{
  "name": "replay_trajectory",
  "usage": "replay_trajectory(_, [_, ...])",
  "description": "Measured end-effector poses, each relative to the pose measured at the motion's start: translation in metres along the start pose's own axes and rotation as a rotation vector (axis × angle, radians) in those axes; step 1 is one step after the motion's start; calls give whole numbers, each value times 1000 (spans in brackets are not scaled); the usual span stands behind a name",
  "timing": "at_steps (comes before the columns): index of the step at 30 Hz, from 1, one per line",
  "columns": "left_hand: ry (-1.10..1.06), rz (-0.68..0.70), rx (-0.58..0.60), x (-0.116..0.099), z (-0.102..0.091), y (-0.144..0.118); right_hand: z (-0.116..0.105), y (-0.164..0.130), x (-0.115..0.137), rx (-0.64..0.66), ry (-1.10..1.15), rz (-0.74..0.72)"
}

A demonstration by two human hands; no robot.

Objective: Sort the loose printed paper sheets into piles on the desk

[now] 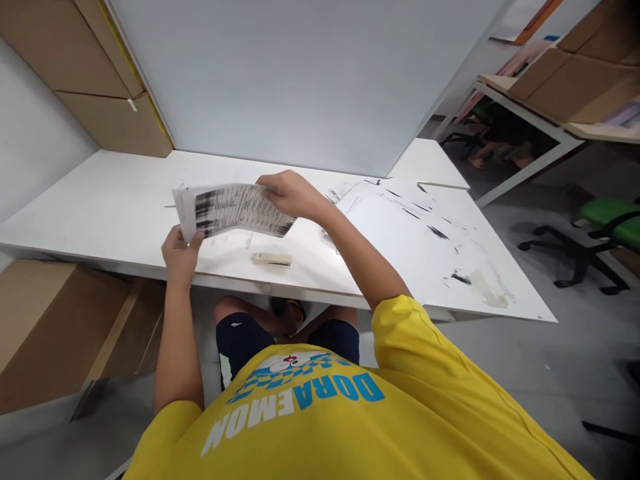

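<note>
Two hands on one printed sheaf [235, 210], held just above the white desk [100, 213]: left hand [181, 252] pinching the lower left corner, thumb on top; right hand [289, 193] closed over the upper right edge, fingers curled around the paper. Best squared up by keeping both pinches firm and level so the sheets stay aligned and do not fan or sag in the middle. Just below the sheaf, near the front edge of the desk, a beige stapler [273, 259], apart from both hands. To the right, loose white sheets [400, 227] with dark marks, crowding that side. Left of the desk surface bare, with more room for moving.
</note>
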State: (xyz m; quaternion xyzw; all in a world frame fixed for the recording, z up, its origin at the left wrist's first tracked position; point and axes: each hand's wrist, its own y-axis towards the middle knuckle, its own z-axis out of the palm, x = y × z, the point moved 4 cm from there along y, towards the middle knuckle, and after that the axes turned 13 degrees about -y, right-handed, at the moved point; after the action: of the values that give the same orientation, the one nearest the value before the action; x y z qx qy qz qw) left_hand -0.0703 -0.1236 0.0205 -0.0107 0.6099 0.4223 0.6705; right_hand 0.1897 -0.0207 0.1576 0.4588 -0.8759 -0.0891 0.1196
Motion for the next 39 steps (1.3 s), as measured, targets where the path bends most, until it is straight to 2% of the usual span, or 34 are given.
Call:
replay_trajectory(3, [-136,51,61,-18,25,0,-16,-31,-18,-136,244,121])
replay_trajectory(5, [-230,59,107,-21,44,-6,-13,-49,-31,-214,472,179])
replay_trajectory(7, [-247,58,159,-19,63,-17,0,-69,-43,-283,719,236])
replay_trajectory(10, [12,27,347,-11,89,-40,32,-111,-59,-386,1005,426])
replay_trajectory(14, [461,67,692,0,115,-71,88,-191,-58,-508,1217,887])
replay_trajectory(16, [553,79,776,5,126,-81,116,-226,-47,-506,1275,1104])
replay_trajectory(19, [640,68,803,14,142,-83,148,-254,-26,-480,1326,1206])
replay_trajectory(22, [734,56,857,23,160,-81,161,-264,-11,-469,1296,1211])
replay_trajectory(26, [842,-6,961,34,176,-83,161,-265,-4,-441,1247,1222])
replay_trajectory(31, [907,-135,962,34,180,-85,161,-255,-1,-376,1306,1176])
replay_trajectory(39, [1030,-127,1018,42,184,-90,160,-254,0,-397,1280,1188])
